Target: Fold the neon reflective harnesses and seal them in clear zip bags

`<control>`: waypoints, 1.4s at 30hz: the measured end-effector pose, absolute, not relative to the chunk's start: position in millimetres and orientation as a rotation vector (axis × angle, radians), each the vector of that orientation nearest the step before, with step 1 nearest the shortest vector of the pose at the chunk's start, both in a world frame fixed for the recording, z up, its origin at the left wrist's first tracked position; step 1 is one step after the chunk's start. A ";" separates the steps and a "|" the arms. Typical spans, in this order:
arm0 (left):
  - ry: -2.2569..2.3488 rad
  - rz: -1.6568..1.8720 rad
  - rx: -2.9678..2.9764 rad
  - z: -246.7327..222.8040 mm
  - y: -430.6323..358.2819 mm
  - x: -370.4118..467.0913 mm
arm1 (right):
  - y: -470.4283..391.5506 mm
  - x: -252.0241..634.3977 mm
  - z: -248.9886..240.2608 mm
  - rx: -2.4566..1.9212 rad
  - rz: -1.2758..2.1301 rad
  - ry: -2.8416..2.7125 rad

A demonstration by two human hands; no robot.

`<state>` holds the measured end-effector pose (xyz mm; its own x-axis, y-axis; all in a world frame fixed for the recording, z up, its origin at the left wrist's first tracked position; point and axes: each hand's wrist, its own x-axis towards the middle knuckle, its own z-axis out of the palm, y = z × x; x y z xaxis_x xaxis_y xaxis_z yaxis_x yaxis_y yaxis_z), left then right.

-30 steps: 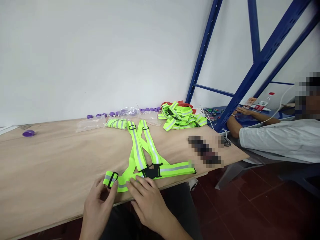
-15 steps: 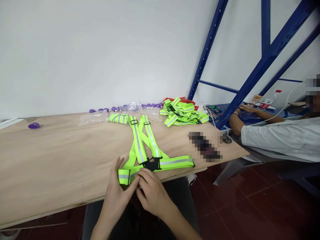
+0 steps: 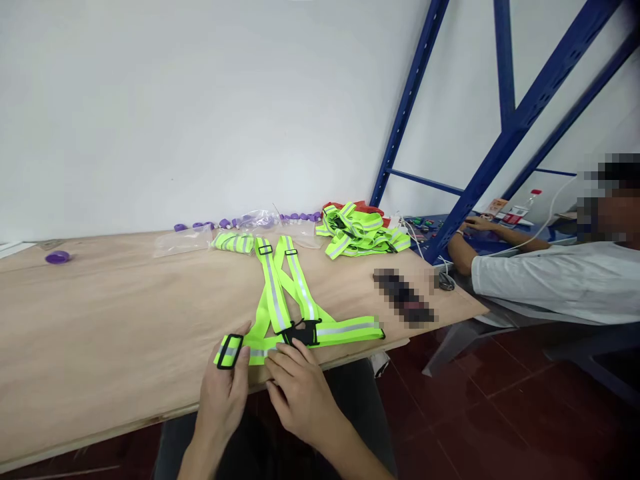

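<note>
A neon yellow-green reflective harness (image 3: 301,289) with silver stripes lies spread at the table's front edge. My left hand (image 3: 223,377) is closed round the left end of its waist strap, by a black slide adjuster (image 3: 230,352). My right hand (image 3: 299,387) rests over the waist strap just below the black buckle (image 3: 301,333), fingers bent onto the strap; their tips are partly hidden. The strap's right part runs out flat to the right. Behind the harness lies a rolled reflective strap (image 3: 233,243), beside a clear plastic bag (image 3: 184,241).
A heap of reflective harnesses (image 3: 361,230) lies at the back right on red material. Purple rings (image 3: 300,217) line the wall; another purple ring (image 3: 58,257) sits far left. A blue metal frame (image 3: 480,187) stands right, where another person's sleeve (image 3: 540,280) shows. A blurred dark object (image 3: 404,297) lies right.
My left hand has moved left and closed on the strap end, turning the adjuster to face up. My right hand has flattened onto the strap. The view has shifted slightly.
</note>
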<state>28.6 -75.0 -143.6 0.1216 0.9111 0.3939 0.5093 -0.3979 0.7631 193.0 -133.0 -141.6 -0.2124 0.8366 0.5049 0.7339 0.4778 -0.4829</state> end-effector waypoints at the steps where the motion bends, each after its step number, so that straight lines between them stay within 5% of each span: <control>1: 1.361 1.253 1.942 -142.2 -74.5 35.9 | -133.7 192.6 -143.4 -1.306 0.163 -1.982; 10: 1.011 1.292 2.054 -116.9 -64.2 93.3 | -133.9 206.7 -145.3 -1.300 0.067 -2.009; 22: 0.943 0.354 2.618 -102.0 -46.2 139.4 | -138.9 225.6 -159.2 -1.283 0.033 -2.047; 29: 0.898 0.467 2.718 -108.3 -52.1 136.0 | -161.9 268.9 -127.4 -1.099 -0.067 -1.985; 34: 0.925 0.419 2.864 -116.0 -57.4 134.2 | -173.3 344.8 -124.2 -1.539 -0.327 -1.738; 42: 0.801 0.644 2.952 -129.8 -65.9 122.9 | -169.3 389.7 -142.9 -1.718 0.213 -1.829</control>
